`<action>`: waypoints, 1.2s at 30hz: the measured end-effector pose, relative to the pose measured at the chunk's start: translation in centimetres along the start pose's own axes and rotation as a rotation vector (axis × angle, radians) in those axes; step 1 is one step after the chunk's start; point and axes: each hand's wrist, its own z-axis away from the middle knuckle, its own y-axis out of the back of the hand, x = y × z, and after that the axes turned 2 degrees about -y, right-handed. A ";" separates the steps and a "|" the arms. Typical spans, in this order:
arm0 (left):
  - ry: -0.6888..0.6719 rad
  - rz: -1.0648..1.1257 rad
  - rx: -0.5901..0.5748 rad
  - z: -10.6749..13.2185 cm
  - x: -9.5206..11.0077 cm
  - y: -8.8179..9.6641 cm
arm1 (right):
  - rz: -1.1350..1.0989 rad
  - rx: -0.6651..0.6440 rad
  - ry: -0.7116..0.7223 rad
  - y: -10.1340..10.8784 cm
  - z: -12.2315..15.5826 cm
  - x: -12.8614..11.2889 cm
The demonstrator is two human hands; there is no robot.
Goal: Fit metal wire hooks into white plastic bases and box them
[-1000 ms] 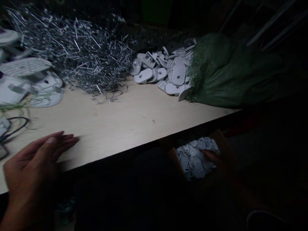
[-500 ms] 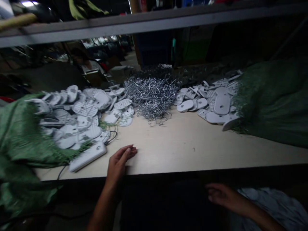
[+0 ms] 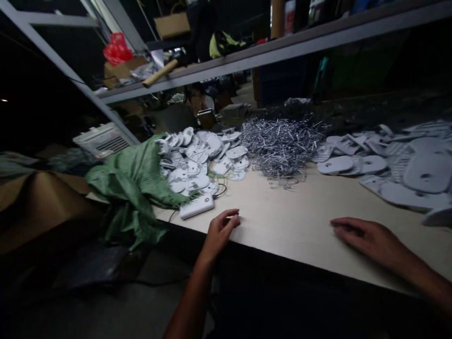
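My left hand [image 3: 223, 229] rests at the table's front edge, its fingers loosely curved and apart from the thumb, holding nothing. Just to its left lies a white oblong device [image 3: 197, 206] with a round button and a dark cable. Over the right part of the tabletop [image 3: 282, 221] is my right hand [image 3: 369, 238], fingers stretched leftward and nothing visible in them. Beyond both hands sits a heap of thin metal pins [image 3: 282, 146]. White plastic oval plates [image 3: 197, 155] are piled to its left, and more white plates [image 3: 423, 167] lie to its right.
A green woven sack [image 3: 141, 172] opens toward the left pile and hangs over the table edge. Above the table runs a shelf [image 3: 226, 70] bearing a cardboard tube [image 3: 160, 73] and a red bag [image 3: 118, 48]. A person [image 3: 205, 101] is in the background.
The view has swung left, showing more shelf and floor. My right hand has risen from below the table edge to over the tabletop. My left hand stays near the front edge.
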 end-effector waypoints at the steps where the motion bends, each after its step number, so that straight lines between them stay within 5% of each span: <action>1: -0.025 -0.075 0.042 0.4 0.0 1.2 | 0.010 0.025 0.005 -0.4 -0.7 0.1; 8: -0.099 -0.334 0.417 0.4 0.0 11.1 | 0.087 0.201 -0.066 -1.8 -0.3 0.8; 14: -0.121 -0.678 0.487 -5.1 1.1 15.4 | -0.037 0.288 -0.155 -1.9 0.5 -0.1; 20: -0.028 -0.906 0.308 -12.6 1.6 16.4 | -0.078 0.346 -0.163 -2.4 0.3 0.0; 26: 0.050 -1.047 0.107 -16.5 0.5 16.1 | -0.086 0.380 -0.193 -2.4 0.2 0.2; 31: 0.033 -1.085 0.129 -18.1 -0.1 13.8 | -0.077 0.379 -0.145 -2.5 0.2 0.5; 36: -0.028 -1.013 0.167 -19.5 0.7 11.8 | 0.066 0.393 0.001 -2.7 -0.2 3.4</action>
